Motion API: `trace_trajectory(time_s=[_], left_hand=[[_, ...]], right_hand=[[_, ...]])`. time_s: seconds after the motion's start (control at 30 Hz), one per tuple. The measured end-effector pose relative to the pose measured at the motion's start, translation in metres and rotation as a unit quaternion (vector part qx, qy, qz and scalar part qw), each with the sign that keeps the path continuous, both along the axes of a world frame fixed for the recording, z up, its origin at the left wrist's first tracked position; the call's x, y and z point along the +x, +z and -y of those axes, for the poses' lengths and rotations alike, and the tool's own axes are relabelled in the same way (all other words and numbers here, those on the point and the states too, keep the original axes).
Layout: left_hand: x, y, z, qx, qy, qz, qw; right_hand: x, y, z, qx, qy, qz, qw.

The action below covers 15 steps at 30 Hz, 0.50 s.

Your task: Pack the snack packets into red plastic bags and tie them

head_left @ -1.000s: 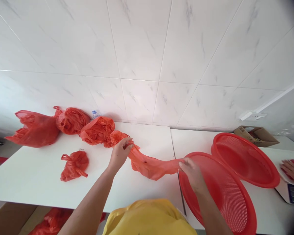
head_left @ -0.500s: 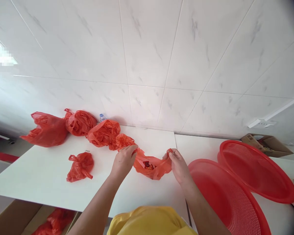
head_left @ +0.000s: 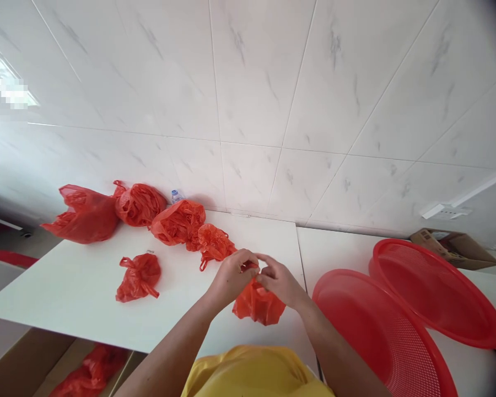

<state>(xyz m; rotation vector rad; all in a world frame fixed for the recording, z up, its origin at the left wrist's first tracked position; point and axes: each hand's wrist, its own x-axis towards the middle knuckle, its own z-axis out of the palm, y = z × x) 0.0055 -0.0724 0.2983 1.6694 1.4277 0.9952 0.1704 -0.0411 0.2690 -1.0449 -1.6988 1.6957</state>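
Observation:
Between my hands, a red plastic bag point(head_left: 259, 304) hangs with its filled lower part just over or on the white table point(head_left: 182, 309). My left hand point(head_left: 235, 274) is closed on the gathered top of the bag. My right hand point(head_left: 280, 278) pinches the same top from the other side, its fingertips meeting the left ones. The bag's mouth is bunched, so its contents are hidden. To the left lies a tied red bag point(head_left: 138, 277) with its knotted ends sticking out. Just behind my left hand is a crumpled red bag point(head_left: 215, 242).
Several larger red bags point(head_left: 86, 215) line the wall at the back left, near a clear bottle with a blue cap point(head_left: 176, 195). Two red plastic baskets point(head_left: 446, 286) stand at right, a cardboard box point(head_left: 454, 248) behind them. Below the left edge, an open carton point(head_left: 58, 353) holds red bags.
My hands have come together from either side of the spread bag mouth. The opening is now gathered shut, and the contents seen before are covered.

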Motion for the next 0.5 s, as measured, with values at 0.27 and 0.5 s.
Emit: trace_trajectory(time_s=[0.27,0.5], left_hand=[[0.009,-0.042,0.003,0.098,0.066,-0.016,0.993],[-0.001,-0.058,-0.016,0.095,0.012,-0.143,0.985]], right_hand=[[-0.010,-0.015,-0.009,0.029,-0.028,0.050,0.998],[-0.012,-0.020,-0.025,0.018,-0.027,0.001,0.999]])
